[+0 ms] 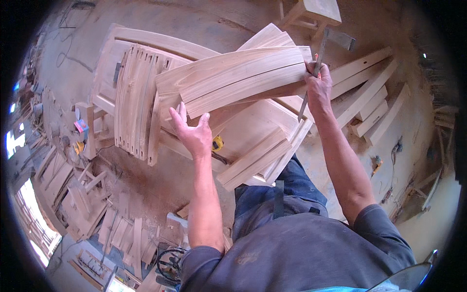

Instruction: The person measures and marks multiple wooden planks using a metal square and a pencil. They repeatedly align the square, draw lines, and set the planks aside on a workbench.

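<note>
Dusty workshop floor [165,182] surrounds us, strewn with timber along both sides. Nearest to us: our dark shirt [301,248], then blue trousers [299,182] below it.

Left hand [193,134]: palm up, fingers and thumb spread, at the lower left corner of the curved boards [243,80]; we cannot tell whether it touches them. Right hand [319,87]: fingers closed on the right end of these boards, together with the handle of a hammer-like tool [342,40], its metal head pointing away from us. We see the boards lying edge to edge, dark gaps between, slanting up to the right above the other workpieces; whether they are joined, we cannot tell.

Below them we record short pale planks [253,160] and, near the left wrist, a yellow tape measure [217,143]. To the left stands a row of slotted curved pieces [136,97], set on a large wooden frame [160,36]. Right of it we note loose beams [365,104] on the floor. Farthest ahead: a wooden stool [319,10].
</note>
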`<state>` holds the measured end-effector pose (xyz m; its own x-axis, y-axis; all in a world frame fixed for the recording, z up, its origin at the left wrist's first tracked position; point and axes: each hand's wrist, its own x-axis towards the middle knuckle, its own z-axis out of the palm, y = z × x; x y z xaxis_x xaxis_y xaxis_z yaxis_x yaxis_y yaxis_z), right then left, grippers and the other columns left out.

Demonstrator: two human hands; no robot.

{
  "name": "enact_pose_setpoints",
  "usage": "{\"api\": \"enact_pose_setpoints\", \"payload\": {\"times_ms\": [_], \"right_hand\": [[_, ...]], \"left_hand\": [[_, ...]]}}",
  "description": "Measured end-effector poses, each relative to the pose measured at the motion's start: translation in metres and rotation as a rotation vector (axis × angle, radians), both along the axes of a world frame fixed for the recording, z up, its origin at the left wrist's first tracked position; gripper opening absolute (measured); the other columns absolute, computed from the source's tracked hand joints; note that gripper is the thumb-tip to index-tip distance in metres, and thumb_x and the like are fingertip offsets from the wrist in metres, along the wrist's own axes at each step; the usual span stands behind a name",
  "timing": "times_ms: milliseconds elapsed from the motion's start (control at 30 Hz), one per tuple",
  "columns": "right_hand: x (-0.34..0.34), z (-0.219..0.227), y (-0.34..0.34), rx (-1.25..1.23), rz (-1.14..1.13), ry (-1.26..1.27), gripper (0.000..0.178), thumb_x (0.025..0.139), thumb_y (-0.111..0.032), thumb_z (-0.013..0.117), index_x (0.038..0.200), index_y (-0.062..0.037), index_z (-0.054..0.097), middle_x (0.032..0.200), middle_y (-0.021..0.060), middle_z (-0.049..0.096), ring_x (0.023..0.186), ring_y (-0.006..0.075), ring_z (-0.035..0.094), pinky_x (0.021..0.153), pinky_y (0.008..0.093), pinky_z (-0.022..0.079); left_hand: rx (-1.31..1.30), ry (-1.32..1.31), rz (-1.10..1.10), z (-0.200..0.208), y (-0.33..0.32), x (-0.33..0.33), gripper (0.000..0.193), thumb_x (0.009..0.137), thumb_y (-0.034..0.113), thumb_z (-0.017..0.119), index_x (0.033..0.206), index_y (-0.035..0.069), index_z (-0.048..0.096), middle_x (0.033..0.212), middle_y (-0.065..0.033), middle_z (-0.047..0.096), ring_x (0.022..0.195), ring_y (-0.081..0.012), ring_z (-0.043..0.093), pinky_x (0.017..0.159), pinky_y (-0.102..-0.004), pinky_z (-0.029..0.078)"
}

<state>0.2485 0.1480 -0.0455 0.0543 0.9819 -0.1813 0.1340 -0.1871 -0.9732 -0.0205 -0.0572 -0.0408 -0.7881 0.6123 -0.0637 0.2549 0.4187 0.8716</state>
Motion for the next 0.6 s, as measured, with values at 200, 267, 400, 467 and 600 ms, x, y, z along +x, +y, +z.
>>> {"api": "enact_pose_setpoints", "payload": {"times_ms": [200, 267, 400, 467, 600], "right_hand": [[0.007, -0.003, 0.003, -0.002, -0.031, -0.035, 0.025, 0.092, 0.007, 0.059, 0.115, -0.0037, 0.062, 0.117, 0.0079, 0.072, 0.109, 0.0158, 0.063, 0.099, 0.0303, 0.046], [0.005, -0.003, 0.002, -0.017, -0.019, -0.004, 0.028, 0.091, 0.007, 0.057, 0.117, -0.0034, 0.061, 0.119, 0.0086, 0.071, 0.109, 0.0164, 0.063, 0.099, 0.0308, 0.047], [0.006, 0.001, 0.003, -0.019, -0.018, -0.031, 0.033, 0.088, 0.01, 0.054, 0.118, -0.0034, 0.06, 0.119, 0.0093, 0.07, 0.111, 0.0174, 0.063, 0.101, 0.0316, 0.046], [0.01, -0.005, 0.005, 0.003, 0.002, -0.006, 0.032, 0.087, 0.01, 0.053, 0.116, -0.0041, 0.059, 0.121, 0.0089, 0.071, 0.112, 0.0178, 0.062, 0.102, 0.0324, 0.045], [0.009, -0.004, 0.003, 0.003, 0.009, -0.038, 0.026, 0.09, 0.009, 0.056, 0.112, -0.0044, 0.058, 0.122, 0.01, 0.072, 0.112, 0.0174, 0.063, 0.103, 0.0316, 0.044]], "left_hand": [[-0.192, 0.171, -0.18, 0.013, 0.014, -0.015, 0.086, 0.077, 0.007, 0.088, 0.151, -0.006, 0.044, 0.153, -0.0245, 0.05, 0.148, -0.0389, 0.039, 0.124, -0.0464, 0.031], [-0.267, 0.43, -0.324, 0.026, 0.024, -0.007, 0.086, 0.077, 0.017, 0.089, 0.15, -0.003, 0.048, 0.157, -0.0249, 0.043, 0.15, -0.0409, 0.034, 0.125, -0.0514, 0.027], [-0.253, 0.637, -0.691, 0.033, 0.074, 0.025, 0.088, 0.074, 0.033, 0.091, 0.147, 0.003, 0.054, 0.166, -0.0239, 0.032, 0.155, -0.0412, 0.027, 0.127, -0.0567, 0.018], [-0.233, 0.674, -0.8, 0.029, 0.102, 0.032, 0.088, 0.071, 0.035, 0.093, 0.145, 0.005, 0.056, 0.162, -0.0237, 0.037, 0.151, -0.0417, 0.031, 0.126, -0.0562, 0.02], [-0.193, 0.68, -0.935, 0.019, 0.12, 0.022, 0.089, 0.066, 0.039, 0.094, 0.143, 0.008, 0.059, 0.152, -0.0211, 0.046, 0.14, -0.0382, 0.043, 0.121, -0.0525, 0.029]]}}
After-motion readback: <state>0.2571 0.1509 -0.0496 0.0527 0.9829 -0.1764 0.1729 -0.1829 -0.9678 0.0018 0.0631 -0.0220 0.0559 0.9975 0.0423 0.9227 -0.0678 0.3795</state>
